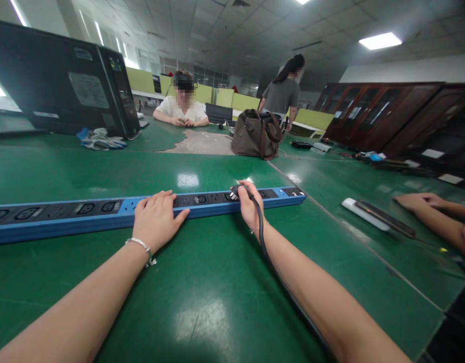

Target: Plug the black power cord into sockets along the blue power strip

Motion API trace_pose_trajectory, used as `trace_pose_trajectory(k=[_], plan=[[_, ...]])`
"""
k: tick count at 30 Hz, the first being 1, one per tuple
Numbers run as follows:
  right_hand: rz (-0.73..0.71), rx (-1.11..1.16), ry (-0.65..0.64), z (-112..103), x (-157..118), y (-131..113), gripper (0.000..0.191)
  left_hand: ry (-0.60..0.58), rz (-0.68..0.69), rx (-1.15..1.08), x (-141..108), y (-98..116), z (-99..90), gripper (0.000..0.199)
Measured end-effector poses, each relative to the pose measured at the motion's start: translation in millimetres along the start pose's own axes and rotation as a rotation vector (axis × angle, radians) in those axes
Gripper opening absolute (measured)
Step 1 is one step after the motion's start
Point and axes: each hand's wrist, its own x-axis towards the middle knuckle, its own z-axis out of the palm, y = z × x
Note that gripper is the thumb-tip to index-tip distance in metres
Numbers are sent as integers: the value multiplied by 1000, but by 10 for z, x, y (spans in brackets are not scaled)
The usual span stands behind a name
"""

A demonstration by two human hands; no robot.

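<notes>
A long blue power strip [213,209] with black socket sections lies across the green table, running out of view at the left. My left hand [157,217] rests over its middle, fingers spread across the top and thumb along the near side. In my right hand [249,206] is a black power plug [236,190], pinched between thumb and fingers with its metal prongs pointing left. The plug is over the strip's right half; whether it touches the strip I cannot tell. Its black cord [268,252] trails down along my right forearm and leaves the view at the bottom.
A black computer case [73,85] and gloves [101,138] stand at the back left. Beyond the strip is a brown bag [255,133]. At right, another person's hands [421,201] rest near a white and dark bar [380,217]. Two more people are farther back.
</notes>
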Motion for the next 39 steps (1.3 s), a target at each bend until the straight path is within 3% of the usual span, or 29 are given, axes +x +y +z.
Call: trace_pose_trajectory(k=[5, 14, 29, 39], plan=[[-116, -34, -234, 320, -163, -259, 35, 20, -7, -10, -4, 2, 11, 55], [-81, -241, -289, 828, -133, -615, 28, 46, 11, -53, -20, -2, 12, 53], [-186, -506, -292, 959, -176, -667, 29, 72, 14, -35, -22, 4, 39, 48], [-377, -744, -320, 1002, -223, -774, 35, 92, 23, -28, -28, 0, 29, 39]])
